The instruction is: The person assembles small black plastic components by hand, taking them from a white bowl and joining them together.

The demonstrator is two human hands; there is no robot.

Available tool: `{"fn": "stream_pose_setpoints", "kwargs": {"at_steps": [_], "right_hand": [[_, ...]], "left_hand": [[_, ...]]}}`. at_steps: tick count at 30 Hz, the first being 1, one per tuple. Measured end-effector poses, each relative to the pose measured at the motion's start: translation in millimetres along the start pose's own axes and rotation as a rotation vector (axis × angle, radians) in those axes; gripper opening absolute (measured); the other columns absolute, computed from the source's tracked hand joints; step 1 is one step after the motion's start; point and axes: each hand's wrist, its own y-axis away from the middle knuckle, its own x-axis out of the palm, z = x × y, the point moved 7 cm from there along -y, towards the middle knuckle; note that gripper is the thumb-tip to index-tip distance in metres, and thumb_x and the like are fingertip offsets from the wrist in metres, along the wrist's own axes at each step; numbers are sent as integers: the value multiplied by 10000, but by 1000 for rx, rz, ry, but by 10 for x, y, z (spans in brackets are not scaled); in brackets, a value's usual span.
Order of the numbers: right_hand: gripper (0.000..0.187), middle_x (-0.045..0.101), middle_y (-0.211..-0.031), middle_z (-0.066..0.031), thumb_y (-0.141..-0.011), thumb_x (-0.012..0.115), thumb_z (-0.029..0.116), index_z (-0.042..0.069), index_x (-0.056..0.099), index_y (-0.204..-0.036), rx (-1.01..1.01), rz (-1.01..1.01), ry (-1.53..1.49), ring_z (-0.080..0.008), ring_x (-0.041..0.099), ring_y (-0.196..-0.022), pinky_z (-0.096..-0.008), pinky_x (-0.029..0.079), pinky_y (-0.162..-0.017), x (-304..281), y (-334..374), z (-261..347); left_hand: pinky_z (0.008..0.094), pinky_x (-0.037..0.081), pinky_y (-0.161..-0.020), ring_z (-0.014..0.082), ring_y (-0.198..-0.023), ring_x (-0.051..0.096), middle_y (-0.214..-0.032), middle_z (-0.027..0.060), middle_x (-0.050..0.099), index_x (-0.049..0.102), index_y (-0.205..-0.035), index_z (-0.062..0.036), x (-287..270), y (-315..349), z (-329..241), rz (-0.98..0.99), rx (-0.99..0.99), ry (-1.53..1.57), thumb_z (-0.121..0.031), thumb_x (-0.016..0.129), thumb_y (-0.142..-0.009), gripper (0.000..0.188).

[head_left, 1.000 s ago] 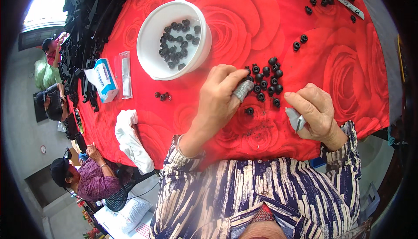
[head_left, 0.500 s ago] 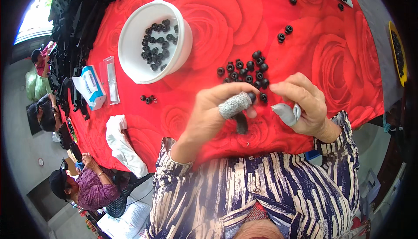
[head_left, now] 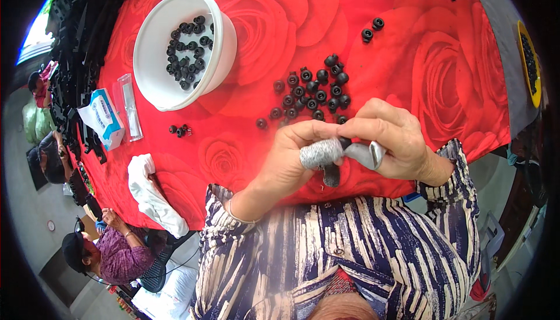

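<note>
In front of my chest, my left hand (head_left: 286,160) pinches a small black round knob-like part (head_left: 345,143), mostly hidden by fingers. A grey knitted sleeve (head_left: 321,153) wraps one finger of this hand, and a dark cover (head_left: 331,175) sits on another. My right hand (head_left: 399,139) meets it from the right, fingers closed at the same part; whether it grips that part or something smaller is hidden. Its thumb wears a pale grey finger cover (head_left: 366,155). Just beyond both hands lies a loose cluster of similar black parts (head_left: 321,95).
A white round tub (head_left: 224,57) holding several black parts stands at the far left. Nearer are a tissue box (head_left: 108,119), a clear plastic strip (head_left: 131,110) and a white cloth (head_left: 153,194). A yellow tray (head_left: 534,92) sits at the right edge. A co-worker (head_left: 122,250) sits at left.
My right hand has come left and closed against my left hand at the black part; before, they were apart. The whole view has shifted slightly, so table items sit further up and left.
</note>
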Motion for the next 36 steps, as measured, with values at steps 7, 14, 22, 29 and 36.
{"fn": "stream_pose_setpoints", "kwargs": {"at_steps": [7,14,22,29,36], "right_hand": [[387,547,-735,-88,-617,698,-4,-35,630,-997,-150,7,171,-207,562,-587,-306,449,-477,18,55,95],[362,546,-720,-95,-618,709,6,-49,623,-966,-143,12,154,-205,552,-573,-307,442,-471,15,21,102],[387,524,-699,-87,-591,716,3,-54,623,-962,-156,40,203,-204,537,-557,-311,427,-460,42,31,88],[422,508,-689,-74,-551,723,10,-51,629,-958,-169,39,227,-188,519,-535,-304,403,-437,72,49,112],[304,501,-678,-63,-587,743,29,-39,636,-864,-263,24,283,-172,496,-513,-298,383,-420,-13,74,176]], "left_hand": [[241,514,-615,113,-736,622,-850,80,660,627,-1084,31,113,71,-79,15,-65,-200,-83,628,-876,237],[224,497,-670,97,-733,608,-877,72,661,622,-1104,31,53,76,-76,-8,-70,-291,-87,630,-875,258],[229,508,-589,98,-709,612,-886,80,659,598,-1085,24,35,39,-76,-20,-52,-195,-100,634,-874,247],[243,507,-509,104,-642,608,-815,72,648,621,-1046,29,-3,38,-7,26,-124,-198,-101,623,-883,209],[238,511,-545,101,-681,611,-831,70,650,622,-1089,23,89,70,-23,20,-17,-240,-89,605,-894,225]]}}
